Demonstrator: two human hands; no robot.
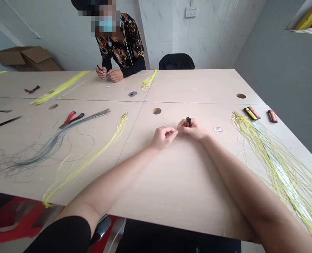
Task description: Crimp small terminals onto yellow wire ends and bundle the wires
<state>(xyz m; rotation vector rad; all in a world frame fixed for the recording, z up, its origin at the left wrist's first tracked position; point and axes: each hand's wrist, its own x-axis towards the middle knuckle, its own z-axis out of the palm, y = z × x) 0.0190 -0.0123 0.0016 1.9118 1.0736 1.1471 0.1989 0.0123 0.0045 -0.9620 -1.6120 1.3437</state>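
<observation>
My left hand [163, 137] is closed in a pinch near the table's middle, its fingertips meeting those of my right hand [196, 130]. A tiny yellowish bit shows where the fingertips meet, too small to name. Wrapped in my right hand is a dark lighter [188, 122] with red on it, standing upright. On the right lies a spread bundle of thin yellow cords [266, 151], its gathered end toward the far side. A narrower yellow cord bundle [103, 149] stretches across the table left of my left hand.
Grey strands [49, 146] and red-handled pliers [70, 119] lie left. A yellow lighter [249, 114] and a red-black lighter [272, 116] rest at right. A small label [217, 129] is beside my right hand. Opposite, a person [121, 45] holds a red tool; cable holes [157, 111] pierce the table.
</observation>
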